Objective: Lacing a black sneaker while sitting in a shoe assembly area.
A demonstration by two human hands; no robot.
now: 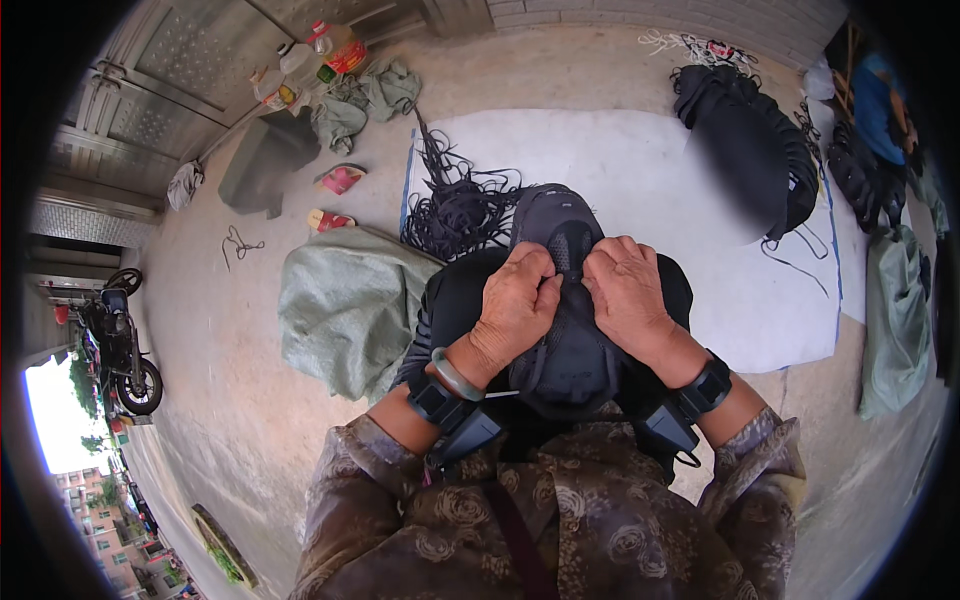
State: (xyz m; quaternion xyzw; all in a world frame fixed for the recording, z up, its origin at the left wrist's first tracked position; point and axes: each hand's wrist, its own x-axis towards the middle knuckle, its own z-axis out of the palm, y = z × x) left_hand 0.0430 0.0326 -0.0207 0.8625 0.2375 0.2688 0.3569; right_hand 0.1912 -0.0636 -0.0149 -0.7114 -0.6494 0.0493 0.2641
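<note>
A black mesh shoe lies lengthwise on my lap, one end pointing away from me. My left hand is closed on the left side of its opening, thumb and fingertips pinched together. Opposite it, my right hand pinches the right side, fingers curled in. The two hands are a few finger-widths apart, with the ribbed dark middle of the shoe showing between them. Any lace end inside the pinches is too small to make out. Just beyond my left hand lies a tangled pile of black shoelaces.
A white sheet covers the floor ahead, bearing a heap of black shoes at right. Green-grey sacks lie left and another sack far right. Plastic bottles stand by the metal door; a motorbike is far left.
</note>
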